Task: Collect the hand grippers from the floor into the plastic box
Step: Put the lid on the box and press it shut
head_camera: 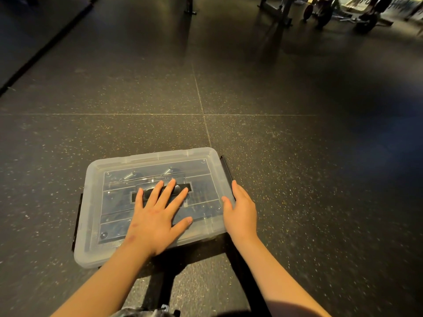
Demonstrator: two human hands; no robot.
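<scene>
A clear plastic box (109, 255) sits on the dark floor in front of me with its lid on. Through the lid I make out hand grippers (129, 175) with metal springs inside. My left hand (158, 216) lies flat on the lid with fingers spread, fingertips over the black lid handle (180, 188). My right hand (240, 209) holds the box's right edge, thumb on the lid and fingers down by the black side latch (226, 170). No hand gripper shows on the floor.
A second black latch (76, 225) sticks out on the box's left side. Speckled rubber floor tiles (297, 156) surround the box. Gym equipment frames and weight plates (320, 12) stand far back right. A black mat edge (34, 56) runs along the far left.
</scene>
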